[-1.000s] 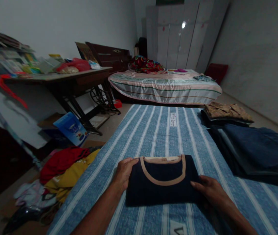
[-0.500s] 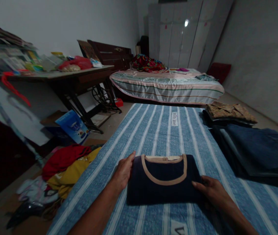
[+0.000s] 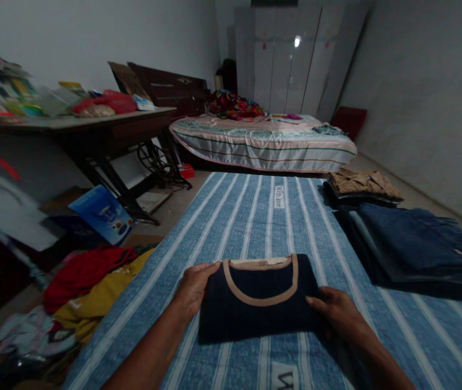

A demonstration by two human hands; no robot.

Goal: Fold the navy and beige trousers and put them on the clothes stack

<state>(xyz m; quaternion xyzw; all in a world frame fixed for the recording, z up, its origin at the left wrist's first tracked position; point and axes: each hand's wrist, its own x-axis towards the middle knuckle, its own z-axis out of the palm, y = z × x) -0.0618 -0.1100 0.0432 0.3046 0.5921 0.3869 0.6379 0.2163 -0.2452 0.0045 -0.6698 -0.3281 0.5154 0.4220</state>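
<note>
A dark navy T-shirt [image 3: 255, 322], folded into a rectangle, lies on a blue-and-white striped bedsheet [image 3: 247, 222] with its tan-trimmed round neckline facing up. At the shirt's left edge is my left hand [image 3: 193, 290], its thumb along the upper corner and its other fingers mostly hidden at the side. My right hand [image 3: 339, 311] pinches the right edge, thumb on top and fingers tucked beneath the cloth. Both hands are closed on the shirt.
Folded jeans [image 3: 418, 244] and a brown patterned garment [image 3: 363, 184] are stacked on the right. Loose red [image 3: 88, 271] and mustard [image 3: 96, 300] clothes lie low on the left. A sewing-machine table [image 3: 109, 122] stands beyond, and another bed [image 3: 263, 143] is at the back.
The whole view has shifted slightly, so things appear further left. My left thumb now lies more over the shirt's upper-left corner; the right hand keeps its grip.
</note>
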